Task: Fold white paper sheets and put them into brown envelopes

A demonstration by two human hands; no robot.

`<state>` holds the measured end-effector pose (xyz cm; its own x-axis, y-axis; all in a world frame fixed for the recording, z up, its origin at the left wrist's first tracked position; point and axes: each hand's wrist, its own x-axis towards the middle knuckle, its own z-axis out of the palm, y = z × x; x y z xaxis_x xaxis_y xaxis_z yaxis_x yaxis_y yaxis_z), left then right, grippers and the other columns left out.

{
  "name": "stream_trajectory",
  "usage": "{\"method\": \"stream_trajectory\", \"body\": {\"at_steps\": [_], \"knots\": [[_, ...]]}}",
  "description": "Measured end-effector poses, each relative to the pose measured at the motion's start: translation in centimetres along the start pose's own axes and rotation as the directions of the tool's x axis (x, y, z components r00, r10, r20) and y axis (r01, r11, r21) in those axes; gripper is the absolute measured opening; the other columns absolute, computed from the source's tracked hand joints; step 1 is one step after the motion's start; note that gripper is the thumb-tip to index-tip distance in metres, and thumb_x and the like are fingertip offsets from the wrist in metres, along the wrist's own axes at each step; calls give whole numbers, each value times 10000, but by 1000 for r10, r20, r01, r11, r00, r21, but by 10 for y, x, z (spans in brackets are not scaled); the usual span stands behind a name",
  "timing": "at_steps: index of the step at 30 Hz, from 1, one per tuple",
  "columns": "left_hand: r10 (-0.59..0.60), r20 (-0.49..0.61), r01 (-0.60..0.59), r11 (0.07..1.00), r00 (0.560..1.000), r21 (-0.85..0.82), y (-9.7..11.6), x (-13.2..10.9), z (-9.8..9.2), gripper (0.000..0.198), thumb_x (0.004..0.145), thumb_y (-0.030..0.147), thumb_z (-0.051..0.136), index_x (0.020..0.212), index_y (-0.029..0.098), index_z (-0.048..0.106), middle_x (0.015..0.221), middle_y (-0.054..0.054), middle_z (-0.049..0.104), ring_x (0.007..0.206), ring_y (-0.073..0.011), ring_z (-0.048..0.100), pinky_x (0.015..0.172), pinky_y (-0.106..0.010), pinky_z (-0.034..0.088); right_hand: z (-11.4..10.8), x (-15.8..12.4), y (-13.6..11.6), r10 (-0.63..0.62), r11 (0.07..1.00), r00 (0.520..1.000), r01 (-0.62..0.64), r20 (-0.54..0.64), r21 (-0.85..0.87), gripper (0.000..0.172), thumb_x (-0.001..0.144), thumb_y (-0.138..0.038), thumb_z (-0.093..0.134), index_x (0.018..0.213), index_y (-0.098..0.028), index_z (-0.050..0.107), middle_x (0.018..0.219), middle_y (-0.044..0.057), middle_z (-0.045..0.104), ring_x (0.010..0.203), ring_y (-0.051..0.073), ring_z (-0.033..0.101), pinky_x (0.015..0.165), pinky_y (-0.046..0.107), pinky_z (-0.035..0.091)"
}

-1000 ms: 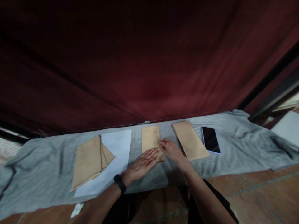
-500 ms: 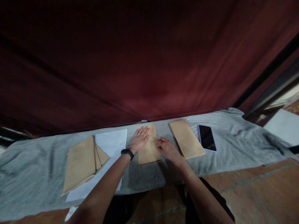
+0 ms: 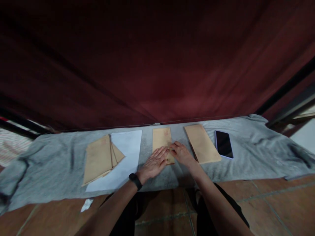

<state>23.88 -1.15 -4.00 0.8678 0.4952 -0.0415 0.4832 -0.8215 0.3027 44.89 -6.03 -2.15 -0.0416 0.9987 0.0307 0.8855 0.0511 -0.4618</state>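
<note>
A brown paper envelope with faint red print lies on the grey cloth in front of me. My left hand rests flat across its lower part, fingers stretched out toward the right. From the right side, my right hand reaches over the envelope's edge, fingers slightly bent and apart, its fingertips close to those of the left. Both hands cover the lower portion of the envelope. A stack of brown envelopes lies just beyond my right hand.
Several more brown envelopes lie fanned over white paper sheets on the left. A phone in a pale purple case sits at the right. Grey cloth covers the bench, a dark red curtain hangs behind, and crumpled tissue is on the tiled floor.
My left hand has slid from the envelope's upper part down to its lower part. My right hand has come onto the envelope's right edge. The camera view has shifted slightly.
</note>
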Motion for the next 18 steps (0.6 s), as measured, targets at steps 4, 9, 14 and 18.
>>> {"method": "stream_trajectory", "body": {"at_steps": [4,9,14,18], "knots": [[7,-50,-10,999,999,-54,15,-24,0,643,1007,488,467,1563,199,320,1641,-90,297,1524,-212,255,1256,-420,248,3,-4,3,-20,1000,1000,20,-5,5,310,939,-144,517,1219,-182,645,1219,100,648,1132,204,611,994,319,449],[-56,-206,19,984,977,-176,20,-27,-1,394,985,276,532,1375,253,582,1461,-35,579,1388,-178,493,1181,-388,395,9,-13,9,-74,997,997,74,-31,17,328,942,-154,539,1251,-204,634,1261,89,641,1138,201,613,997,327,461],[-83,-257,16,967,963,-252,17,-19,-8,301,955,209,574,1227,267,687,1343,-12,671,1283,-188,592,1131,-378,448,9,-21,10,-125,989,988,131,-89,62,261,976,-209,532,1204,-208,659,1250,83,656,1151,204,613,1004,352,478],[-82,-272,0,958,959,-287,17,-21,-10,337,932,156,585,1236,269,677,1342,-17,670,1278,-194,594,1126,-378,453,6,-28,2,-157,984,983,164,-97,64,210,973,-236,551,1131,-222,689,1246,81,659,1152,203,610,990,359,487]]}}
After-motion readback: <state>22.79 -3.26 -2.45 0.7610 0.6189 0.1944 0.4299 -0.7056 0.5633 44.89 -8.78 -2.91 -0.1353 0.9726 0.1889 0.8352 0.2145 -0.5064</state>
